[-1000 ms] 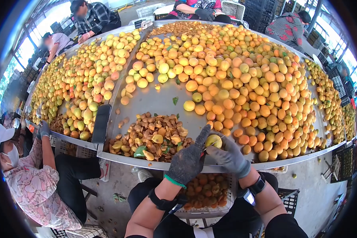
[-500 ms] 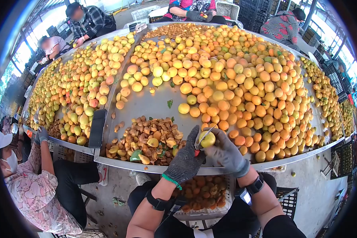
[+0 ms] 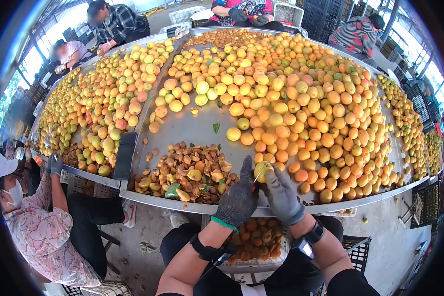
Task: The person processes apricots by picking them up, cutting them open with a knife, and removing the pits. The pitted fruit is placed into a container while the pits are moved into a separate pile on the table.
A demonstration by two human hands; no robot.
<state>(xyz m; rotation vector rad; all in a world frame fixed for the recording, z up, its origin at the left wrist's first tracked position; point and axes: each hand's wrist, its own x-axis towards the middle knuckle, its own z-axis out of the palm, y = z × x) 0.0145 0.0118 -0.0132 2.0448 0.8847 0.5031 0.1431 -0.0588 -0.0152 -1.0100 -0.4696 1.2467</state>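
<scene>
In the head view, my left hand [image 3: 236,197], in a dark knitted glove, is closed round the handle of a small knife [image 3: 267,166]; a bit of red shows at its grip. My right hand [image 3: 284,197], in a grey coated glove, grips a yellow apricot [image 3: 262,173] from the right and below. The thin blade lies across the apricot's front; how deep it sits cannot be made out. Left of my hands is a heap of brown pits and fruit scraps [image 3: 190,172]. A large pile of apricots [image 3: 320,113] spreads beyond and to the right.
A raised metal divider [image 3: 155,96] splits the table. Against it lies a black phone [image 3: 126,155]. Below the table's front edge, a crate [image 3: 281,256] holds fruit between my knees. A masked person [image 3: 39,217] sits at left; several others sit round the far side.
My right hand's fingers have shifted lower around the apricot, and the knife blade now stands steeper across it. The whole view has shifted slightly.
</scene>
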